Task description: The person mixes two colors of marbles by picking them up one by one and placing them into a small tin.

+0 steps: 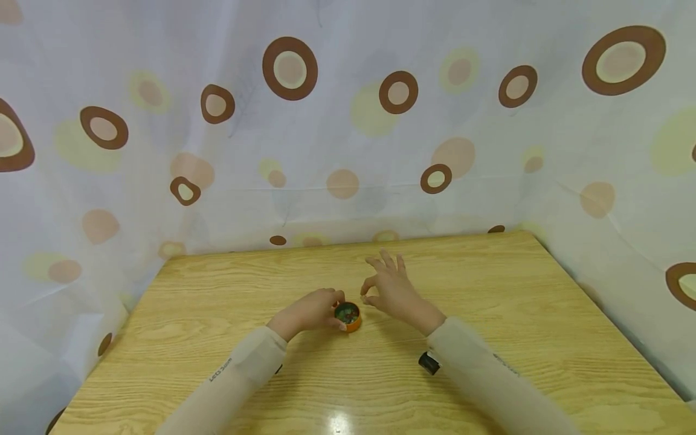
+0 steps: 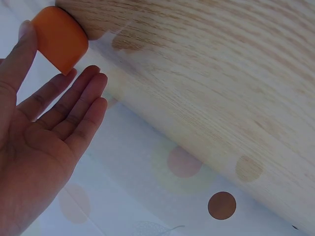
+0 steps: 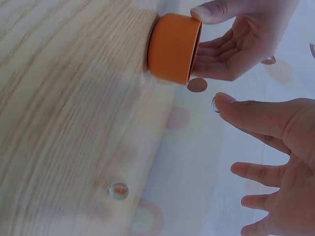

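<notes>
A small round orange cup (image 1: pixel 354 324) stands on the wooden table with several small greenish and reddish glassy pieces inside. My left hand (image 1: pixel 315 311) grips its side and rim between thumb and fingers; in the left wrist view the other fingers stretch out below the cup (image 2: pixel 59 39). Just right of the cup, my right hand (image 1: pixel 396 292) pinches a clear glass marble (image 3: pixel 215 104) between thumb and forefinger, its remaining fingers spread. In the right wrist view, that marble is apart from the cup's opening. A second clear marble (image 3: pixel 118 191) lies on the wood.
The light wooden table (image 1: pixel 217 302) reaches back to a pale curtain (image 1: pixel 348 133) with brown and yellow round prints, which also hangs along both sides. A small black device (image 1: pixel 429 363) shows at the right sleeve's cuff.
</notes>
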Motion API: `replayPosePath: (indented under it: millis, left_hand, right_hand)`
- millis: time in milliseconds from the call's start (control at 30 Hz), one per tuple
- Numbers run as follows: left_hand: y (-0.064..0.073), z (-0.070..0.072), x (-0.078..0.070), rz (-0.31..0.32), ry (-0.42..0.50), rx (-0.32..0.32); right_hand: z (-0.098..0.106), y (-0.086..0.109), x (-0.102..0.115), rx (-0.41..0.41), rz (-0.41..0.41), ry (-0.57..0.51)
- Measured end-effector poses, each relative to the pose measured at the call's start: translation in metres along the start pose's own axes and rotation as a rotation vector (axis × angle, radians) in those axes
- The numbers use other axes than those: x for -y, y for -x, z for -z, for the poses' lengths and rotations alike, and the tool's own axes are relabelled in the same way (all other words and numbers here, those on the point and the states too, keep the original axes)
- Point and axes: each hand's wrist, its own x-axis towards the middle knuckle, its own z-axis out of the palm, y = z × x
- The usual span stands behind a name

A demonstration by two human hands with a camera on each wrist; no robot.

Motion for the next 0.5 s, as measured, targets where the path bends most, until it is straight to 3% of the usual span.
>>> replayPosePath:
  millis: [500]
  left_hand:
    - [-0.002, 0.000, 0.002, -0.005, 0.011, 0.000]
  right_hand:
    - [-0.013, -0.002, 0.011, 0.033, 0.052, -0.026]
